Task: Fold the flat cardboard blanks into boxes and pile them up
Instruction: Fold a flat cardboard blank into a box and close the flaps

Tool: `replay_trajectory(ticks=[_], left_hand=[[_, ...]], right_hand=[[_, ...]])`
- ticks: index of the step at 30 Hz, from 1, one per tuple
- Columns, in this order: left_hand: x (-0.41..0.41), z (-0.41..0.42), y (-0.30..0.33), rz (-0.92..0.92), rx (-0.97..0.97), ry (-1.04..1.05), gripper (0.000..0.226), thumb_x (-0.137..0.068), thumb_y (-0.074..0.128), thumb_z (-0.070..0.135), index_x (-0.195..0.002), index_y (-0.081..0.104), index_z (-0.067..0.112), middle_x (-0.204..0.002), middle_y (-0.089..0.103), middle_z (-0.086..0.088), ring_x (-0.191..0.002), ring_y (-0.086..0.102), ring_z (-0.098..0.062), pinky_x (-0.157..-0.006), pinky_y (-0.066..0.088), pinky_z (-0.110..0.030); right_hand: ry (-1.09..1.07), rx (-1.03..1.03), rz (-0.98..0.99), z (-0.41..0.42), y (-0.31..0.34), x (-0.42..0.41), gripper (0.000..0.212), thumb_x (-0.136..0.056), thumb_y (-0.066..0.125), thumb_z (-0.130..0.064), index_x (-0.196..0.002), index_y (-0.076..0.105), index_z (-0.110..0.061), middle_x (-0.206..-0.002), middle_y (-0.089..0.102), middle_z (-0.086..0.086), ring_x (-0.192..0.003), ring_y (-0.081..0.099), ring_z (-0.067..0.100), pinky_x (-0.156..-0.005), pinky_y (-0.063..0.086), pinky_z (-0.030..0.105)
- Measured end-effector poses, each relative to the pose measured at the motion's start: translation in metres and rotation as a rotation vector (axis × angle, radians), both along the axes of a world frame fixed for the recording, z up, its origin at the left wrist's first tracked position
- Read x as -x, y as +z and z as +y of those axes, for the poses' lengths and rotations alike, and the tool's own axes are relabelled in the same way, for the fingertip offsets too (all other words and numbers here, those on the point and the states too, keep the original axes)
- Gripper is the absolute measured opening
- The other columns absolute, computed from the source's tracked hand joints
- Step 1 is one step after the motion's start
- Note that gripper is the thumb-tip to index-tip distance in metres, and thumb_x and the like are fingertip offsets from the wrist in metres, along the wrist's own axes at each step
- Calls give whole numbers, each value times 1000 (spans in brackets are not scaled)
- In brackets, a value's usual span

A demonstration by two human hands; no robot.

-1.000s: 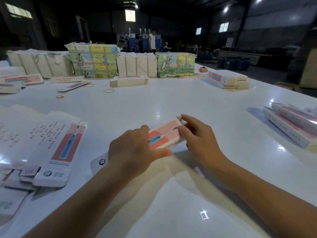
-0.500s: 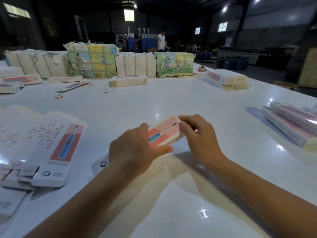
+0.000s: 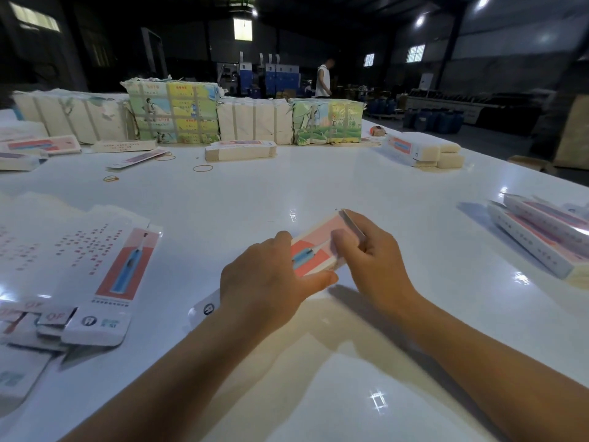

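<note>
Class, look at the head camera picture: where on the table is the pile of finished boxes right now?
The pile of finished boxes lies at the table's right edge, right of both hands and the box being folded.

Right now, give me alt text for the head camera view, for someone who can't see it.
Two bare hands, left hand and right hand, grip a pink box over a white table. Flat blanks lie left, finished boxes right.

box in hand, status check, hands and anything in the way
Left hand and right hand both gripping the box. Far end being closed. Table ahead unobstructed; folded pile sits right.
</note>
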State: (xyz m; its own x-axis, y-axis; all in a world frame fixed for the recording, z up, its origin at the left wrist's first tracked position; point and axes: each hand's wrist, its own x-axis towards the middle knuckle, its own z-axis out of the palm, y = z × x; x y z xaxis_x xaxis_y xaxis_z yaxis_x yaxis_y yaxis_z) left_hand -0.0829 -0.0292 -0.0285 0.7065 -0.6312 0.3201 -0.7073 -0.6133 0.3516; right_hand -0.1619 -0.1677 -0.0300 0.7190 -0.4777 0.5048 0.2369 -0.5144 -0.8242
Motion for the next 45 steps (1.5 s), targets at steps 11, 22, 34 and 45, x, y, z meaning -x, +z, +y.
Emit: replay_trajectory(ticks=[11, 22, 34, 45], left_hand=[[-5, 3, -4, -164, -5, 89, 63, -63, 41, 83, -97, 30, 32, -91, 45, 13, -77, 51, -11, -62, 38, -22], [-4, 7, -3, -293, 28, 51, 76, -59, 25, 80, -108, 46, 26, -98, 59, 8, -74, 48, -8, -59, 37, -21], [-2, 8, -2, -396, -31, 45, 65, -71, 47, 77, -108, 46, 24, -98, 58, 7, -75, 42, -9, -61, 33, -21], [1, 1, -2, -335, -45, 79, 62, -72, 46, 79, -104, 41, 26, -87, 41, 12, -74, 39, -8, -58, 29, -21]], right_hand=[[163, -263, -31, 4, 5, 0, 37, -98, 44, -36, -73, 70, -31, -73, 67, -7, -77, 66, 13, -73, 57, 24], [108, -328, -85, -3, 6, -1, 55, -102, 36, -15, -76, 75, -44, -80, 73, -9, -83, 69, 10, -68, 53, 18], [-32, -44, -78, 2, 0, 4, 30, -95, 41, -21, -81, 57, 0, -71, 60, 4, -67, 54, 11, -65, 44, 23], [-161, 77, 32, 10, 0, 3, 24, -100, 41, -19, -116, 59, -23, -92, 62, -13, -86, 57, 3, -73, 48, 18]])
